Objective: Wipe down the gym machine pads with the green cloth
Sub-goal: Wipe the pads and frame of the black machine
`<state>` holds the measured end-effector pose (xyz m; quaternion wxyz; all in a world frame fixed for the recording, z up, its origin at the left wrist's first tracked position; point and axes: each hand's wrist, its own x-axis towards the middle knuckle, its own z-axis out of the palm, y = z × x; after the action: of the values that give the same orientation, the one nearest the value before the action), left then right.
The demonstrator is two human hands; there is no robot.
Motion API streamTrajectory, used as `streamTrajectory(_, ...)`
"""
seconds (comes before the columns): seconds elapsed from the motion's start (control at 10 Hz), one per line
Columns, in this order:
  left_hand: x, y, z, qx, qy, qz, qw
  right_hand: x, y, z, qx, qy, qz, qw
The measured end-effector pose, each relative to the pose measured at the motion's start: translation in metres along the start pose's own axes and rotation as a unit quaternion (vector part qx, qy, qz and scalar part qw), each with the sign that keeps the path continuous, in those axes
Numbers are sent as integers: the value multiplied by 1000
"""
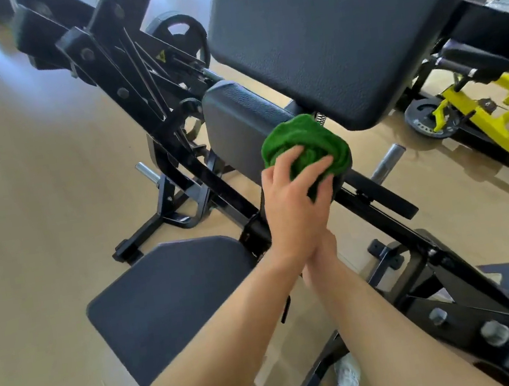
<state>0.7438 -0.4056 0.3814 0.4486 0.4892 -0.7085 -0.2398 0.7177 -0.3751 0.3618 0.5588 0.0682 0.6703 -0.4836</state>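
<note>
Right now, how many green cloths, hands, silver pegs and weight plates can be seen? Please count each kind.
Cloths: 1, the green cloth
Hands: 2, left hand gripping the cloth, right hand mostly hidden beneath it
Pegs: 2
Plates: 2
Total: 7

No word or number reads clearly here. One sign does show: a small yellow warning triangle sticker [161, 56] on the black machine frame [105, 73], though its inner symbol is too small to make out. Over at right, the weight plate [426, 124] on the floor carries faint marks, too blurred to read.
</note>
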Motion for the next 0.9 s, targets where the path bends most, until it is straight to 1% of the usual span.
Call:
streamTrajectory(0.1, 11, -19, -11, 62, -30, 113, 991, -10, 0, -15, 1, -25, -2, 1000)
streamTrajectory(0.2, 54, -45, -19, 93, 32, 76, 992, -12, -7, -9, -50, -35, 9, 998)
streamTrajectory(0.3, 109, -72, -28, 103, 54, -10, 993, -15, -17, 3, -63, -65, -13, 996)
streamTrajectory(0.4, 158, -90, -43, 34, 45, -126, 990, -14, -25, 10, -90, -88, -33, 992)
streamTrajectory(0.5, 166, -90, -50, -98, 53, -256, 960, -11, -26, 9, -99, -92, -33, 990)
streamTrajectory(0.6, 136, -99, -34, -167, 80, -329, 926, -5, -18, -4, -81, -74, -14, 994)
streamTrajectory(0.7, 109, -112, -18, -207, 72, -404, 888, 2, -3, -18, -57, -51, 3, 997)
streamTrajectory(0.8, 99, -142, -1, -272, 56, -481, 832, 12, 8, -29, -64, -25, 18, 997)
streamTrajectory(0.9, 78, -140, 13, -341, 59, -530, 774, 21, 11, -34, -64, 11, 18, 998)
